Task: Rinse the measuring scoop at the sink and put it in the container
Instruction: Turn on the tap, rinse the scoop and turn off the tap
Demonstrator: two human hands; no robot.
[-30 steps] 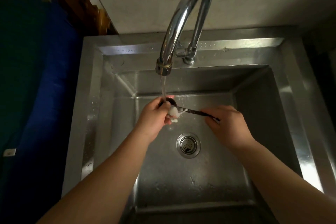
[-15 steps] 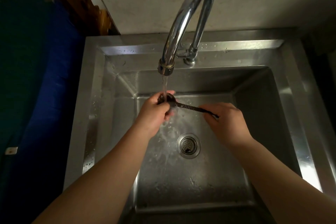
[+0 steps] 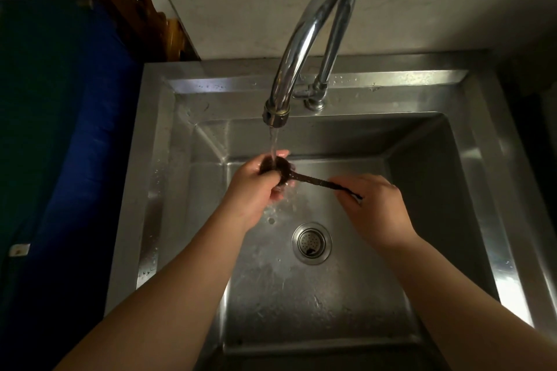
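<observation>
Foam gone, left hand [image 3: 256, 190] hides scoop [image 3: 304, 178] bowl

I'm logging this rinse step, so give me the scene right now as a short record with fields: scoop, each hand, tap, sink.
scoop: dark scoop, bowl under the water stream, handle running right
left hand: left hand cupped around the bowl
right hand: right hand pinching the handle end
tap: tap running, water falling into the bowl
sink: steel sink, wet, drain below the hands
container: not in view
</observation>
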